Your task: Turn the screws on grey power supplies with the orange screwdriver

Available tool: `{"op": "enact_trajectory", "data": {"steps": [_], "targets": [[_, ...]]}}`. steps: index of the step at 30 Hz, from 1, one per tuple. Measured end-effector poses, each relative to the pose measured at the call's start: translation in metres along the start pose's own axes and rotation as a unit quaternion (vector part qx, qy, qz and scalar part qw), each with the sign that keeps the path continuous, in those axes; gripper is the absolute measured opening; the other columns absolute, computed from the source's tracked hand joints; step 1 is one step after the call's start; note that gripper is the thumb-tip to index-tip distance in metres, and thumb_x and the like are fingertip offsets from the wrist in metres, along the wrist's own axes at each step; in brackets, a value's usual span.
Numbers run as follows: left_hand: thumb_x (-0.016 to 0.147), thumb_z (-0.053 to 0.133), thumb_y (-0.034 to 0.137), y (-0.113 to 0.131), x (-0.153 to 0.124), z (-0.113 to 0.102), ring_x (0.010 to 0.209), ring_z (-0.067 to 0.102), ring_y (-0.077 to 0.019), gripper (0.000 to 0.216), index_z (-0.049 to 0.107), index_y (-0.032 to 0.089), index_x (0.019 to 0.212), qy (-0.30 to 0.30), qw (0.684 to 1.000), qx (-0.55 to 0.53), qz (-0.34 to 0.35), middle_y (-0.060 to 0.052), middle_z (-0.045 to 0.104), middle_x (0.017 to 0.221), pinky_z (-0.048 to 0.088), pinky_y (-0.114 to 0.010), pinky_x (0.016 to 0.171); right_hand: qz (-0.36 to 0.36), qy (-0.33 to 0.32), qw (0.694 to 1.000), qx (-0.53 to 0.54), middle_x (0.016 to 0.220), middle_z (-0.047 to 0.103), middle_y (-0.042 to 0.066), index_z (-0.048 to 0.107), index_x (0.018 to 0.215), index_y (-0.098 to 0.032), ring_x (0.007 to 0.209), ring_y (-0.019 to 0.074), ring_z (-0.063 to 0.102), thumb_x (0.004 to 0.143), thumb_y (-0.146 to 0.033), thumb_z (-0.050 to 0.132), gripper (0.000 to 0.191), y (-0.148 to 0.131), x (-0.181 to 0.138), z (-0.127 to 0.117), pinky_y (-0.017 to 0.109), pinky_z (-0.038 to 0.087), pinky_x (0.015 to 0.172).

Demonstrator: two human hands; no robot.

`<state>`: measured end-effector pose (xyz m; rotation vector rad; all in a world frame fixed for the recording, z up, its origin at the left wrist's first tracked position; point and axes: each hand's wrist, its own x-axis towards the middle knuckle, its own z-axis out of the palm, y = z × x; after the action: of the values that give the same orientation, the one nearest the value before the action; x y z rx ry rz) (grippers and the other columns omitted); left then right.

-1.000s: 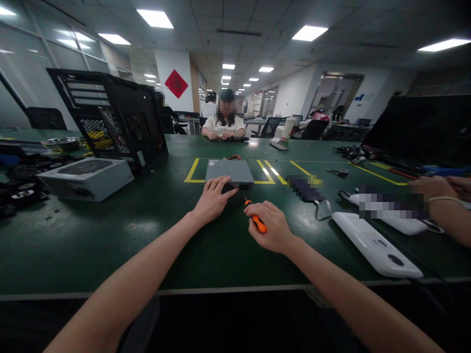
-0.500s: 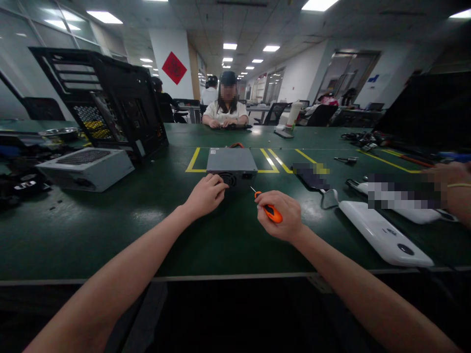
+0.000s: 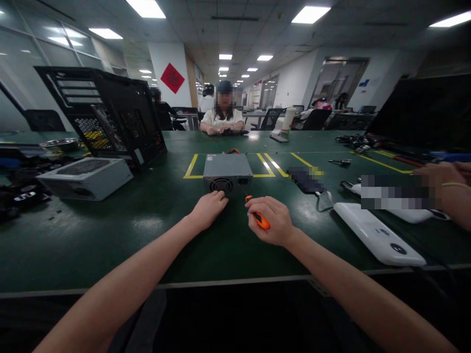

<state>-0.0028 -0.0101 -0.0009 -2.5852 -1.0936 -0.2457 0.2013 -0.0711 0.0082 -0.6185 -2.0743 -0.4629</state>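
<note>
A grey power supply box [image 3: 227, 169] with a round fan grille on its near face sits on the green table [image 3: 110, 245], partly inside a yellow taped rectangle. My left hand [image 3: 208, 210] rests against the bottom of that near face, fingers curled with nothing visibly in them. My right hand [image 3: 270, 220] is closed round an orange-handled screwdriver [image 3: 256, 216]. Its thin shaft points up and left at the box's near face.
A second power supply [image 3: 86, 177] and an open black computer case [image 3: 110, 117] stand at the left. A white device [image 3: 379, 239] lies at the right, with another person's hand [image 3: 439, 174] beyond it. Across the table a person sits facing me. Cables and tools lie at the far right.
The power supply has been drawn nearer, so its fan face shows fully. My left hand has slid from its top to its front bottom. The screwdriver tip now reaches the box.
</note>
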Motion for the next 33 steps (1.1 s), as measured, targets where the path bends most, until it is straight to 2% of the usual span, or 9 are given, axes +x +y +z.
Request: {"op": "enact_trajectory", "data": {"steps": [2,5,14,20,23,25,27,29,33], "targets": [[0.089,0.040,0.013,-0.006,0.001,0.008,0.091,0.056,-0.0203,0.030,0.059,0.017,0.111,0.038,0.997,-0.054,-0.048,-0.009,0.057,0.100,0.048,-0.031,0.075,-0.002,-0.006,1.000,-0.002,0.085,0.065,0.005,0.049,0.086,-0.021,0.072,0.0159,0.061,0.077,-0.013,0.052,0.012,0.000,0.000,0.000,0.030,0.048,0.064],[0.090,0.038,0.017,-0.014,0.002,0.018,0.095,0.056,-0.0184,0.027,0.061,0.018,0.105,0.082,0.981,-0.149,-0.093,-0.008,0.055,0.104,0.048,-0.031,0.081,0.008,-0.018,1.000,-0.004,0.087,0.065,0.005,0.049,0.086,-0.021,0.073,0.0161,0.060,0.078,-0.013,0.052,0.011,0.002,0.000,0.002,0.031,0.048,0.066],[0.089,0.041,0.018,-0.014,0.006,0.019,0.088,0.055,-0.0177,0.018,0.058,0.017,0.095,0.101,0.950,-0.267,-0.130,-0.006,0.051,0.096,0.047,-0.032,0.081,0.010,-0.045,0.999,-0.006,0.087,0.064,0.006,0.049,0.085,-0.019,0.074,0.0162,0.057,0.078,-0.012,0.053,0.010,0.004,0.000,0.008,0.030,0.047,0.068],[0.090,0.039,0.020,-0.010,0.008,0.016,0.090,0.054,-0.0183,0.020,0.056,0.019,0.100,0.111,0.948,-0.270,-0.126,-0.006,0.048,0.098,0.045,-0.034,0.083,0.006,-0.039,0.999,-0.010,0.087,0.064,0.007,0.049,0.085,-0.018,0.072,0.0158,0.056,0.078,-0.012,0.052,0.010,0.003,0.001,0.008,0.030,0.046,0.067],[0.089,0.038,0.018,-0.008,0.011,0.017,0.083,0.056,-0.0154,0.022,0.056,0.018,0.101,0.127,0.930,-0.323,-0.123,-0.005,0.048,0.097,0.046,-0.033,0.081,0.004,-0.029,1.000,-0.009,0.085,0.065,0.007,0.050,0.084,-0.018,0.071,0.0157,0.057,0.078,-0.011,0.053,0.010,0.002,0.002,0.007,0.030,0.046,0.066],[0.088,0.039,0.015,-0.007,0.014,0.018,0.073,0.056,-0.0119,0.021,0.057,0.017,0.099,0.130,0.896,-0.397,-0.148,-0.004,0.050,0.092,0.047,-0.030,0.075,-0.009,-0.018,1.000,-0.011,0.084,0.065,0.006,0.050,0.084,-0.018,0.068,0.0149,0.056,0.077,-0.011,0.053,0.010,0.001,0.002,0.005,0.029,0.046,0.063],[0.086,0.042,0.014,-0.006,0.017,0.019,0.064,0.056,-0.0102,0.019,0.057,0.015,0.098,0.114,0.839,-0.497,-0.188,-0.002,0.053,0.083,0.047,-0.027,0.067,-0.036,-0.006,0.999,-0.013,0.082,0.065,0.005,0.050,0.083,-0.018,0.066,0.0137,0.055,0.076,-0.012,0.054,0.011,-0.002,0.002,0.003,0.028,0.045,0.060],[0.084,0.047,0.013,-0.006,0.019,0.017,0.063,0.057,-0.0102,0.017,0.057,0.014,0.097,0.097,0.763,-0.596,-0.232,-0.001,0.056,0.077,0.047,-0.024,0.061,-0.074,0.000,0.997,-0.017,0.081,0.065,0.004,0.050,0.083,-0.018,0.063,0.0127,0.054,0.075,-0.013,0.054,0.010,-0.005,0.002,0.002,0.027,0.043,0.057],[0.081,0.054,0.009,-0.005,0.019,0.011,0.068,0.057,-0.0084,0.013,0.061,0.012,0.092,0.094,0.613,-0.726,-0.299,-0.003,0.060,0.080,0.046,-0.020,0.060,-0.154,-0.019,0.987,-0.036,0.079,0.066,0.003,0.053,0.081,-0.017,0.059,0.0113,0.050,0.074,-0.015,0.055,0.007,-0.013,0.003,0.000,0.025,0.040,0.053]]}}
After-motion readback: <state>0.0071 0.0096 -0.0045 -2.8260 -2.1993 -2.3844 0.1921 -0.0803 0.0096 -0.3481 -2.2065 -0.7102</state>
